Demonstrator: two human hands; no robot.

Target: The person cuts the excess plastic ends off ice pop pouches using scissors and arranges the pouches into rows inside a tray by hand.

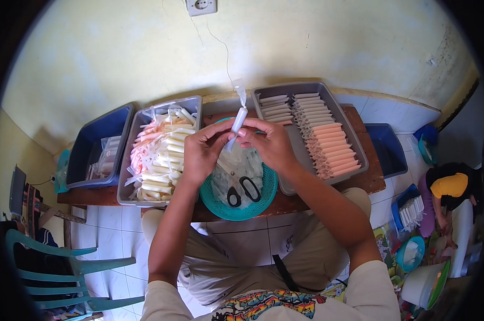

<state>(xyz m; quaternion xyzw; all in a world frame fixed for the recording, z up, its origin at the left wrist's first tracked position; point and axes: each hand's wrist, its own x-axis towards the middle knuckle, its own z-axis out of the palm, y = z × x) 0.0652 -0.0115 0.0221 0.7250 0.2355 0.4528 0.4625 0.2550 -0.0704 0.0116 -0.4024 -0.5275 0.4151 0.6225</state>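
A slim plastic tube filled with something white, like an ice pop (pixel 240 117), is held up between my two hands, its clear twisted end pointing toward the wall. My left hand (pixel 203 150) pinches it low on the left side. From the right, my right hand (pixel 270 142) grips the same lower end with thumb and fingers. Beneath them sits a round teal basket (pixel 272 199) with clear plastic scraps inside. Black-handled scissors (pixel 243 191) lie on those scraps, their blades partly hidden near my left hand.
Left is a grey tray (pixel 125 182) of loose cream and pink tubes, beside a dark blue bin (pixel 81 144). A right-hand grey tray (pixel 354 136) carries neat rows of white and pink tubes. A teal chair (pixel 55 278) stands lower left; another person (pixel 448 187) sits far right.
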